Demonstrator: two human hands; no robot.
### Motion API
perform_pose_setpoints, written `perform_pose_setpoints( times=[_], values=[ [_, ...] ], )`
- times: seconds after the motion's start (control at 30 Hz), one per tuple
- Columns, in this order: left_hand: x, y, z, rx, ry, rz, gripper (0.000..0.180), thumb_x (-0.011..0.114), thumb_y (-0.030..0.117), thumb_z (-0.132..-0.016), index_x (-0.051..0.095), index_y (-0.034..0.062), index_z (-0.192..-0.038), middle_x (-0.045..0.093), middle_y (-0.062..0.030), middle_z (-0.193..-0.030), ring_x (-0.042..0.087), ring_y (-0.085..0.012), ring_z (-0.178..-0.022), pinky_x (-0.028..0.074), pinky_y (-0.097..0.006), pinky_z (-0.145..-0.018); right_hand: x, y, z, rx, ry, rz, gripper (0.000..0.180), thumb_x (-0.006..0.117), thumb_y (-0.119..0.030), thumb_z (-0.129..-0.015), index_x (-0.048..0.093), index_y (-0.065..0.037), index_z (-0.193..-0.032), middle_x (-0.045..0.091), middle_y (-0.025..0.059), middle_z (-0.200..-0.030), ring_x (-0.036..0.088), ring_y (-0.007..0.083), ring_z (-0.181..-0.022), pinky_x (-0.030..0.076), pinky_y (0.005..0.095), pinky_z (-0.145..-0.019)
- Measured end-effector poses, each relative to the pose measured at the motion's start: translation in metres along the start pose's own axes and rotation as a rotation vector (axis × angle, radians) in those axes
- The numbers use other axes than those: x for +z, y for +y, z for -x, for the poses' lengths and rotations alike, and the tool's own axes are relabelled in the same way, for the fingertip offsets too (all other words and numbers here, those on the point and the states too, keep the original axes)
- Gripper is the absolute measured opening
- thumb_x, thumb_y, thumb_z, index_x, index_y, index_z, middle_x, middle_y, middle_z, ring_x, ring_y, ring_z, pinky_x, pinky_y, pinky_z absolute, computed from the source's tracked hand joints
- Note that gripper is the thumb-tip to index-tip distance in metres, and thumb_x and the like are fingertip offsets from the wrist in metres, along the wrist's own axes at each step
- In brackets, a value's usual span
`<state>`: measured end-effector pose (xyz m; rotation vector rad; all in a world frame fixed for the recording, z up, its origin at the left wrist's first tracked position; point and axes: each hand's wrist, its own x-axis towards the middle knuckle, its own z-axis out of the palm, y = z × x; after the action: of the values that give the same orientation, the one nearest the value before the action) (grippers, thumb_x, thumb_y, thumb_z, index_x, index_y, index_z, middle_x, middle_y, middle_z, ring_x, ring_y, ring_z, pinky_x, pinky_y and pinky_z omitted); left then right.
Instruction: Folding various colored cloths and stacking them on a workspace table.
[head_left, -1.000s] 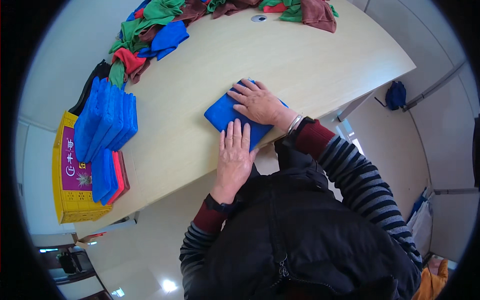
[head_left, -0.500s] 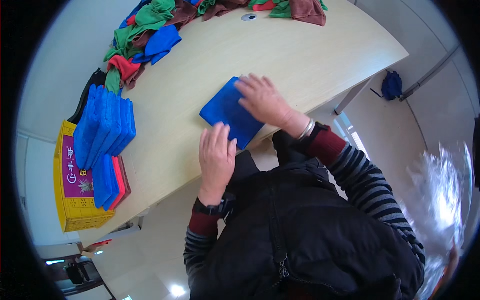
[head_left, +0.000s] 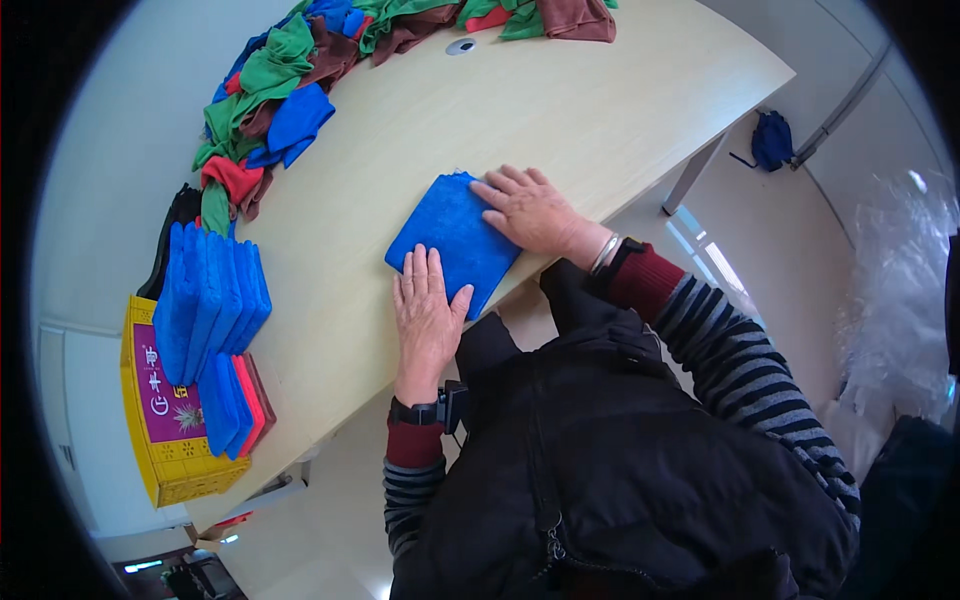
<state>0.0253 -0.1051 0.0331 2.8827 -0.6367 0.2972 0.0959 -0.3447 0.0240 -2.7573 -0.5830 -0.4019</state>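
Observation:
A folded blue towel (head_left: 455, 232) lies flat on the pale wooden table (head_left: 330, 290), close to its front edge. My left hand (head_left: 425, 310) rests on the towel's near left side, fingers stretched out. On its far right side lies my right hand (head_left: 532, 212), palm down with the fingers extended. Neither hand grips the cloth; both are open and touch its top.
Folded blue towels (head_left: 205, 300) stand in a row at the left, beside a yellow crate (head_left: 190, 478). Nearer are smaller blue, red and brown folded cloths (head_left: 240, 405). Loose crumpled cloths (head_left: 280, 60) line the table's far edge. Clear plastic (head_left: 900, 290) hangs at the right.
Both hands have come down flat on the blue towel; before, they hovered over its edges. The whole view has shifted slightly.

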Motion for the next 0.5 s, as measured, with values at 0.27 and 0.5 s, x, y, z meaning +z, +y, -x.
perform_pose_setpoints(
  times=[0.27, 0.5],
  values=[
    [0.002, 0.004, -0.019, -0.046, 0.071, 0.007, 0.074, 0.05, 0.051, -0.1, 0.04, -0.0048, -0.147, 0.037, -0.0271, -0.154, 0.029, -0.04, -0.147, 0.019, -0.053, -0.122, 0.009, -0.032, -0.028, -0.095, 0.08, 0.0, 0.051, 0.047, -0.039, -0.102, 0.051, -0.011, -0.144, 0.045, 0.0126, -0.153, 0.036, 0.0328, -0.145, 0.027, 0.0522, -0.118],
    [0.01, 0.008, -0.023, -0.115, -0.01, -0.049, 0.095, 0.057, 0.066, -0.091, 0.034, -0.0041, -0.15, 0.029, -0.0296, -0.157, 0.023, -0.0441, -0.148, 0.018, -0.057, -0.12, 0.036, -0.036, -0.037, -0.187, 0.027, -0.009, 0.051, 0.044, -0.041, -0.102, 0.051, -0.013, -0.145, 0.046, 0.0111, -0.152, 0.035, 0.0318, -0.145, 0.028, 0.0511, -0.117]
  ],
)
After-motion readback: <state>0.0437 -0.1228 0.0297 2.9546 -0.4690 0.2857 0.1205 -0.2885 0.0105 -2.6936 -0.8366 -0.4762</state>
